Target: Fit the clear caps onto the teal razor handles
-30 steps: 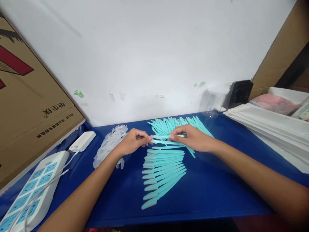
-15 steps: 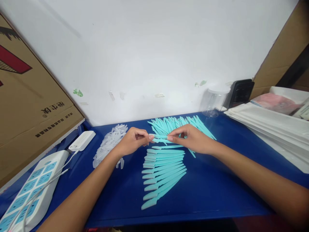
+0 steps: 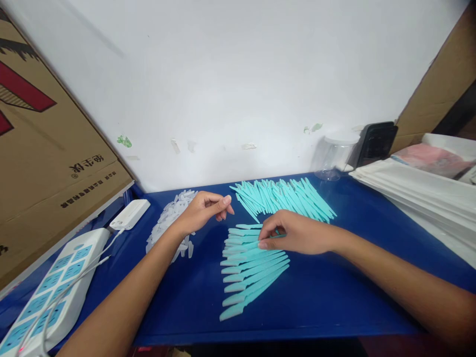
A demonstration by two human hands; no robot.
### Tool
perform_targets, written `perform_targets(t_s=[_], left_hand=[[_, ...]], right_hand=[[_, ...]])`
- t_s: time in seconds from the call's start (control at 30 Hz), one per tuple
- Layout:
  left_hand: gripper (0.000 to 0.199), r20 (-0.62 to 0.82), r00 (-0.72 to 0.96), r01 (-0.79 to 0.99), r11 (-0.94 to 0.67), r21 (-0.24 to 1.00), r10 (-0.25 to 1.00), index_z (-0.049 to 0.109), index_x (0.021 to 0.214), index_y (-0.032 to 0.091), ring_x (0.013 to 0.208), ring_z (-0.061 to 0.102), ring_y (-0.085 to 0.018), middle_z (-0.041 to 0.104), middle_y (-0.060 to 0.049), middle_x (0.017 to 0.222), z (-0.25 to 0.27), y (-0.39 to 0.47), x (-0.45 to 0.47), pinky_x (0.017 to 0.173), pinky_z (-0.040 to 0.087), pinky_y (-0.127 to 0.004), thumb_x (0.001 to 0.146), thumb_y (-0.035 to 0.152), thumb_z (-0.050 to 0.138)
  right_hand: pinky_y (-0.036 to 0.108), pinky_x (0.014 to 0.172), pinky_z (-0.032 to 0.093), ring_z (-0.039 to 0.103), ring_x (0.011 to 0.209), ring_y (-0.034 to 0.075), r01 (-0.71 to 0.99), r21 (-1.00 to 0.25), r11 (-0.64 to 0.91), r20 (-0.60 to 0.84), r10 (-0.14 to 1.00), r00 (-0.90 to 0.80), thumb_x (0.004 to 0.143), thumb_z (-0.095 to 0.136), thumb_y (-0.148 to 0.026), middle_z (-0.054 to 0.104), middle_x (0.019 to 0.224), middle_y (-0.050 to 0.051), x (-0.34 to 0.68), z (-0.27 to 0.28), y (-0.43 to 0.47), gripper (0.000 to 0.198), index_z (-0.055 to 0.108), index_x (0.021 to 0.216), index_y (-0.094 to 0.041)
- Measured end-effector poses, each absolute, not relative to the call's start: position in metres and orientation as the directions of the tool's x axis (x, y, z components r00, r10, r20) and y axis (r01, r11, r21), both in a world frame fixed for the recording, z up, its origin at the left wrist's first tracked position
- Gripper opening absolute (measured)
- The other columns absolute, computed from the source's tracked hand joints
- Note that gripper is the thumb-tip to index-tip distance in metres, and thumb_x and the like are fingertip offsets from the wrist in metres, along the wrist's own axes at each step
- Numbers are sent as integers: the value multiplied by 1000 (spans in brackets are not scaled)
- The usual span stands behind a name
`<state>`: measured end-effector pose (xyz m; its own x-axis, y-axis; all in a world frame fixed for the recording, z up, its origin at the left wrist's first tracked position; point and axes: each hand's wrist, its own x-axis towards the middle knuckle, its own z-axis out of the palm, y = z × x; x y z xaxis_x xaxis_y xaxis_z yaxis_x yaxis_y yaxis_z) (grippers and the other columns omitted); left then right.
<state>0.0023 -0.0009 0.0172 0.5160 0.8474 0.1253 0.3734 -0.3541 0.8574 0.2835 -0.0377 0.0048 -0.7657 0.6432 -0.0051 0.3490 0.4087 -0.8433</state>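
Centre frame, right hand [image 3: 292,233] over fanned turquoise eyebrow razors [image 3: 250,267], whether grip is clamped on one can't tell; left hand's [image 3: 204,209] grip together; light, parallel handling should keep their spacing.

The bench [image 3: 334,292] is a deep blue, and the pile of sticks [image 3: 290,198] is bright mint-turquoise — same for the fanned row [image 3: 256,275], except its wide ends go a bit greyer. Little plastic pieces [image 3: 169,215] are frosty white. Wall [image 3: 223,74] is white with pale green patches, the cardboard box [image 3: 48,144] is brown with black lettering plus black-edged red shapes, and the power strip [image 3: 44,282] is white — sky-blue socket panels though.
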Motion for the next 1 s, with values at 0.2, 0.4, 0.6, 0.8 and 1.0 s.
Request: perform_targets(t_s=[0.2, 0.4, 0.6, 0.8, 1.0], left_hand=[[46, 95, 514, 387, -329, 861, 853, 78, 85, 12, 64, 60, -13, 65, -4, 66, 14, -1, 5, 63, 48, -23, 95, 53, 62], [45, 96, 509, 386, -326, 863, 855, 78, 86, 12, 65, 60, -13, 65, -4, 66, 15, -2, 6, 64, 49, -23, 94, 53, 63], [44, 107, 507, 379, -333, 864, 855, 78, 85, 12, 65, 60, -14, 65, -4, 67, 16, -2, 6, 64, 49, -23, 93, 53, 64], [45, 103, 505, 382, -329, 864, 857, 78, 86, 12, 65, 59, -14, 65, -4, 67, 18, -3, 5, 65, 49, -24, 93, 53, 64], [45, 134, 460, 475, -371, 798, 878, 77, 84, 13, 64, 58, -15, 63, -4, 65, 20, -1, 1, 62, 46, -24, 93, 55, 61]], right_hand=[[31, 69, 44, 58, 76, 17, 367, -819, 441, 2, 642, -767, 91, 70, -46, 74, 84, 4, 275, 2, -46, 28, 82, 88, -20], [31, 69, 45, 60, 77, 17, 355, -832, 426, -4, 635, -773, 90, 72, -46, 77, 84, 4, 273, 0, -49, 27, 83, 90, -21], [30, 68, 46, 61, 78, 17, 373, -792, 484, 29, 639, -769, 91, 72, -41, 75, 84, 4, 272, -4, -50, 23, 83, 91, -21], [31, 71, 46, 60, 83, 18, 380, -774, 506, 61, 658, -751, 93, 69, -36, 72, 86, 4, 272, -5, -49, 19, 82, 91, -23], [30, 68, 45, 58, 79, 17, 434, -751, 498, 65, 710, -701, 90, 71, -32, 70, 86, 4, 273, -7, -47, 13, 81, 90, -24]])
